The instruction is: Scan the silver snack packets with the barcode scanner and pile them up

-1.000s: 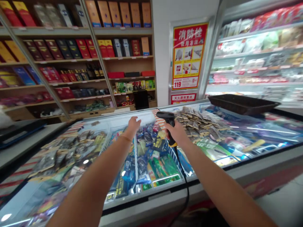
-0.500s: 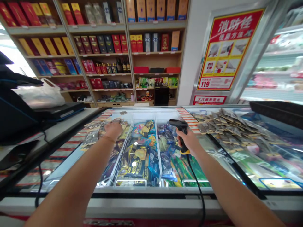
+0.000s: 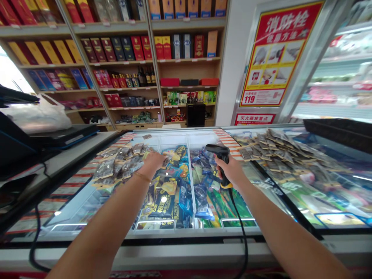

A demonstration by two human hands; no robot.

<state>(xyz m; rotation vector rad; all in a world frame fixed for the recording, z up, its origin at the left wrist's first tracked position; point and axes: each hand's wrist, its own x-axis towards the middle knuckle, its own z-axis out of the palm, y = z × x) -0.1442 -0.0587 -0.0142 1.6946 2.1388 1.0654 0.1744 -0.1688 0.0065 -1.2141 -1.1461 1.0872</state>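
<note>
Right hand point(image 3: 232, 170) gripped a black-and-yellow, pistol-shaped plastic scanner point(image 3: 222, 155), left hand point(image 3: 153, 161) was near flat grey-brown plastic packets point(image 3: 117, 164), its grasp indeterminable.

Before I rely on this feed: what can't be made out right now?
In the head view:
Left hand: grip unclear, fingertips hidden by the hand itself.
Scanner: handle partly covered by the right hand.
Cable: cut off by the bottom edge.
Black tray: cut off by the right edge.
Pink packs: labels blurred.

Red wall poster point(image 3: 279, 57) reads "消防栓 使用方法", "119"; smaller sign below point(image 3: 254, 119): "灭火器放置点".
</note>
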